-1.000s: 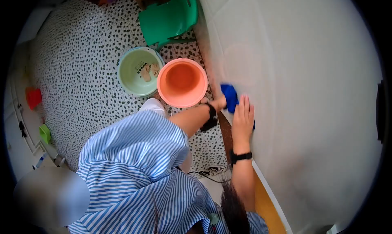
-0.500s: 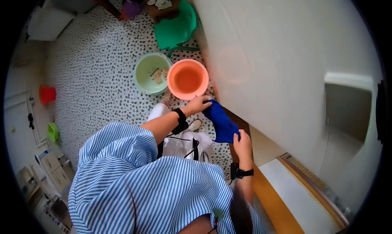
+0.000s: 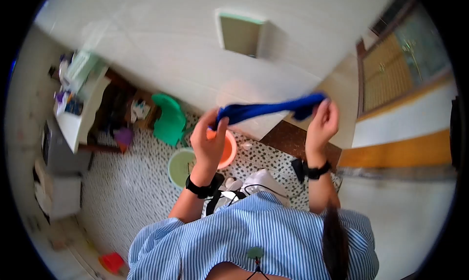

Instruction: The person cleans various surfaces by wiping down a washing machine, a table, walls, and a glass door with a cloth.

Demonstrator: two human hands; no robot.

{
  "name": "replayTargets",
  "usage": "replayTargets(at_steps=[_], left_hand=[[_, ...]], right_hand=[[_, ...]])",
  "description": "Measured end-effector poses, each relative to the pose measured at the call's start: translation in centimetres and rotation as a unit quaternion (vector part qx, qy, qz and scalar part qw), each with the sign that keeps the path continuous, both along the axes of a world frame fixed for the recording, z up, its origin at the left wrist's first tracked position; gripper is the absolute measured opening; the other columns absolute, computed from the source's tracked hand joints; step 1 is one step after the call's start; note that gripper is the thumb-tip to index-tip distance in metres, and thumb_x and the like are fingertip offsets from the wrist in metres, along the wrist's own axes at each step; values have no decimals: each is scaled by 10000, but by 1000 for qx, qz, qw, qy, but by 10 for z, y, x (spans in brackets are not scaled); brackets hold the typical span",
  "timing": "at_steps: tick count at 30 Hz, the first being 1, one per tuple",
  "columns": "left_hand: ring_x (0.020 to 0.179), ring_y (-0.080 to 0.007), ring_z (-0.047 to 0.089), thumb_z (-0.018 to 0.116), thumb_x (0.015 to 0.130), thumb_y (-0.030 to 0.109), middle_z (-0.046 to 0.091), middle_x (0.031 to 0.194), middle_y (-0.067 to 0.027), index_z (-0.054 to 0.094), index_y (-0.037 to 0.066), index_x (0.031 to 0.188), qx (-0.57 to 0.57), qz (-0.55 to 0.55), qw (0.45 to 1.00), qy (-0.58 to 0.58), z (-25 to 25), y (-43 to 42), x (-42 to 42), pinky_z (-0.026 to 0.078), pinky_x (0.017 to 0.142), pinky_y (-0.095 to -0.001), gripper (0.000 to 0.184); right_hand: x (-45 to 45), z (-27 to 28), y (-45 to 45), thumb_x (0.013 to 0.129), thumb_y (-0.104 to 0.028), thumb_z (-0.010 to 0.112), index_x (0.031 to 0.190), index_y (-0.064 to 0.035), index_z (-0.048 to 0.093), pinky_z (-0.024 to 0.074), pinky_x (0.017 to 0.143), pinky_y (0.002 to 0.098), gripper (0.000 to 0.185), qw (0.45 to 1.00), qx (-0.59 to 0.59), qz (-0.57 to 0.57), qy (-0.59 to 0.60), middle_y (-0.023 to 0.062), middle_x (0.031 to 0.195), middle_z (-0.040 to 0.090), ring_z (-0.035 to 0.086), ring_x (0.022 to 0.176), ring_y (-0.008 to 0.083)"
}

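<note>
A dark blue cloth point(image 3: 268, 109) is stretched almost level between my two hands, raised in front of me. Its left end is pinched by my left hand point(image 3: 207, 140), thumb against fingers. My right hand point(image 3: 322, 126) grips the other end, where the fabric bunches and a fold hangs down. Below and behind my left hand stands an orange basin point(image 3: 228, 150), partly covered by that hand. Beside it is a pale green basin point(image 3: 180, 168), also partly hidden behind my left hand and wrist.
A green plastic chair point(image 3: 168, 121) stands by the wall behind the basins. Farther left are a white table point(image 3: 90, 109) and a purple item point(image 3: 123, 136) beneath it. A mirror point(image 3: 240, 33) hangs on the wall. To the right is a doorway with an orange-brown frame point(image 3: 395, 148).
Both hands have lifted the blue cloth, pulling it out from a hanging drape into a narrow strip. My view has turned right, toward the wall and doorway.
</note>
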State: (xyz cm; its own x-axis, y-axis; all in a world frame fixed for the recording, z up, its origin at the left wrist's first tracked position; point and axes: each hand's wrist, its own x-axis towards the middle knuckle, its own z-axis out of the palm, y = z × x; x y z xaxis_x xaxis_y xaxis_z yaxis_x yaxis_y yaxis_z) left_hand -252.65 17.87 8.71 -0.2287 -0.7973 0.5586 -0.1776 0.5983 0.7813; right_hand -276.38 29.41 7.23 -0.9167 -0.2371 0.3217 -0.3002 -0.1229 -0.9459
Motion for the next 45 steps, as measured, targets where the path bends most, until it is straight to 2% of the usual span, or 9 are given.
replayTargets(at_steps=[6,8,13,16,22,28,32,35,45], left_hand=[[1231,-369,544,587,913,-14,511,1334,-297,506,-11,1345,-214,-133,964,86,79,2,-109,426,1026,-378,440],[1406,-424,305,542,908,3,389,1460,-274,383,-41,1426,-185,-202,962,1,42,5,-142,267,1149,-472,543],[1385,-536,226,530,873,59,318,1458,-341,318,-139,1402,-274,-221,916,-193,-98,8,-158,209,1165,-545,604],[1373,-518,271,542,907,125,315,1479,-311,355,-72,1419,-265,-174,930,-189,-96,18,-162,258,1136,-544,580],[1348,-481,322,561,908,251,402,1428,-268,441,-12,1382,-428,-160,881,-124,53,-12,-188,239,1127,-574,556],[1255,-407,487,607,852,198,568,1317,-191,581,36,1285,-287,-159,936,-128,-64,18,-166,321,1095,-527,462],[997,-305,642,682,831,99,676,1050,-102,659,75,1147,-364,-238,896,-93,-20,4,-163,418,1016,-464,318],[958,-252,640,727,826,179,677,1044,-78,673,86,1060,-97,-249,963,-23,-5,11,-179,506,829,-351,258],[1206,-378,483,682,831,229,566,1268,-156,587,33,1233,-151,-189,967,-82,12,23,-180,342,1068,-473,457]], right_hand=[[-61,88,-65,1029,-228,471,1445,22,344,321,1103,392,502,892,-51,-100,437,195,1420,457,432,1308,292],[-70,60,-67,1031,-293,431,1456,28,313,343,1081,364,545,967,-79,135,202,200,1434,448,443,1310,322],[-9,8,-41,993,-183,465,1440,46,295,373,1054,418,531,970,-19,96,223,285,1368,453,473,1240,429],[-17,-45,-30,954,-117,503,1344,48,390,383,1040,458,438,962,70,123,232,310,1297,483,470,1195,482],[-31,86,-23,887,-72,578,1182,32,533,409,940,528,316,899,-36,112,421,278,1159,537,502,1040,487],[-39,-4,-4,784,-18,592,1326,55,461,314,1112,570,563,841,41,154,517,306,1371,440,415,1285,496],[-25,-63,21,885,-43,561,1420,-13,365,351,1058,586,571,833,1,181,523,272,1357,457,443,1271,488],[-24,-29,17,895,-125,601,1343,27,439,348,1057,583,500,824,-9,159,544,290,1351,450,425,1280,492],[-47,-25,16,839,-303,696,1404,25,387,218,1151,536,723,894,-8,337,297,283,1421,397,363,1325,470]])
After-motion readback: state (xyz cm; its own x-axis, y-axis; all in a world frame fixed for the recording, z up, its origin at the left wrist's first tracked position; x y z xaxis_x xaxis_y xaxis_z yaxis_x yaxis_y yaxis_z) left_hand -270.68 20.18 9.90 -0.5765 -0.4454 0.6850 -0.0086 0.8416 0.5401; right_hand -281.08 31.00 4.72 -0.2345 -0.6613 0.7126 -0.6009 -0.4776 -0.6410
